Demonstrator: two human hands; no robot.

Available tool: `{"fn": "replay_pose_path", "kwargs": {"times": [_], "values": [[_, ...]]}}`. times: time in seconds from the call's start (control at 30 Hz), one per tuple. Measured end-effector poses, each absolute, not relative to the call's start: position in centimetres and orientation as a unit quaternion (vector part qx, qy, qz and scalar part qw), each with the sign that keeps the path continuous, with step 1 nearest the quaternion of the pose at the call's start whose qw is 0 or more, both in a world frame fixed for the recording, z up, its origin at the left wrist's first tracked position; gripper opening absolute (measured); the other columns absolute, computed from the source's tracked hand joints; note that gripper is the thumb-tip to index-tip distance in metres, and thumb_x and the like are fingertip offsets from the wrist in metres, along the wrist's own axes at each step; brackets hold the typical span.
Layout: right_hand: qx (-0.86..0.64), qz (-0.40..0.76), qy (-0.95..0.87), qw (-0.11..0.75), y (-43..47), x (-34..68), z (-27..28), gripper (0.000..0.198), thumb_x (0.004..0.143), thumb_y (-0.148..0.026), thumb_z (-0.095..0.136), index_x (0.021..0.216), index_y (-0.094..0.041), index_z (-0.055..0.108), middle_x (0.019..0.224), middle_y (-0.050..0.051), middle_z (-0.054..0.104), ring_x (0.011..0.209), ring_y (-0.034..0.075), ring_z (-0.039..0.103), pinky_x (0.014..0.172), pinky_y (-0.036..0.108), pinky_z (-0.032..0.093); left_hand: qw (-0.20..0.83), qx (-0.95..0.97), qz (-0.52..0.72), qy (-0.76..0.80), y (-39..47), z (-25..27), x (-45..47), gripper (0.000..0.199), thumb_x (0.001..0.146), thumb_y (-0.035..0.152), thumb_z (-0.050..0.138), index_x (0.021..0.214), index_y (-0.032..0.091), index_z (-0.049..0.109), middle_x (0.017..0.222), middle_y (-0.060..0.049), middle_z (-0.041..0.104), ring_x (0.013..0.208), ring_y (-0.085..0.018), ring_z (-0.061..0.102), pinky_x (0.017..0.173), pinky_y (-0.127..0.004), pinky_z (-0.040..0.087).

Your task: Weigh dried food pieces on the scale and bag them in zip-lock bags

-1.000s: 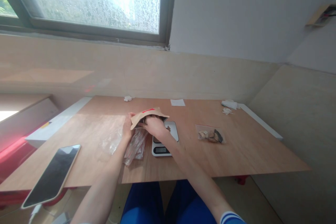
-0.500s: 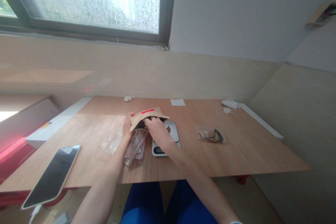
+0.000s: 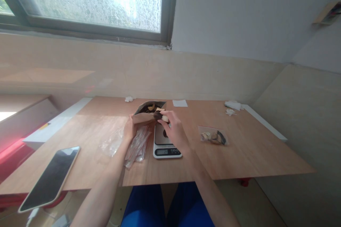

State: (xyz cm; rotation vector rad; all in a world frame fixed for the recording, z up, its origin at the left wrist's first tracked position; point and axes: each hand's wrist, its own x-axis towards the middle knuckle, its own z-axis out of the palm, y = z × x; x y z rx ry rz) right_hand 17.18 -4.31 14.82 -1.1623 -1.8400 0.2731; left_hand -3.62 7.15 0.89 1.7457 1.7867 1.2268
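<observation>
My left hand grips the left side of a brown paper pouch, whose open mouth shows dark and pale dried pieces inside. Between the thumb and fingers of my right hand are dried mushroom pieces, one dark and one pale, held just in front of the pouch. Below them sits a white kitchen scale with a lit display; a dark piece lies on its plate, partly hidden by my right hand. Clear plastic bags lie beside the scale, under my left wrist.
A zip bag with dried pieces lies to the right. A phone with a cable is at the front left. Crumpled clear plastic lies left of my left arm. White paper and tissue rest along the back.
My right hand has come out of the pouch holding dried mushroom pieces and moved right, over the scale. The pouch has tilted so its contents show, and the scale's display is uncovered.
</observation>
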Motion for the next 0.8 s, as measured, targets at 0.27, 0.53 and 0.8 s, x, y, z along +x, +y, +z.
{"fn": "replay_pose_path", "kwargs": {"times": [0.27,0.53,0.8], "values": [[-0.488,0.182,-0.691,0.502,-4.6,20.0,10.1,0.018,0.086,-0.025,0.051,0.103,-0.02,0.055,0.103,0.006,0.061,0.099,0.018,0.057,0.087,0.032,0.045,0.162,0.614,0.407,0.656,7.4,1.1,-3.4,0.034,0.079,0.042,0.048,0.102,0.018,0.044,0.096,-0.014,0.065,0.09,-0.029,0.062,0.073,-0.039,0.046],[-0.538,0.023,-0.797,0.273,-5.7,18.8,5.4,0.031,0.087,-0.009,0.043,0.108,-0.022,0.06,0.099,0.009,0.058,0.095,0.021,0.055,0.081,0.035,0.048,0.173,0.61,0.407,0.658,7.6,0.9,-3.5,0.036,0.08,0.046,0.047,0.101,0.017,0.046,0.1,-0.014,0.064,0.089,-0.025,0.062,0.075,-0.036,0.046],[-0.533,-0.01,-0.808,0.251,-4.9,18.4,5.2,0.034,0.086,-0.007,0.042,0.113,-0.019,0.058,0.101,0.011,0.058,0.095,0.024,0.056,0.081,0.039,0.049,0.177,0.608,0.403,0.66,7.6,0.9,-3.5,0.033,0.08,0.046,0.047,0.099,0.018,0.047,0.099,-0.012,0.064,0.086,-0.025,0.062,0.074,-0.036,0.045]]}}
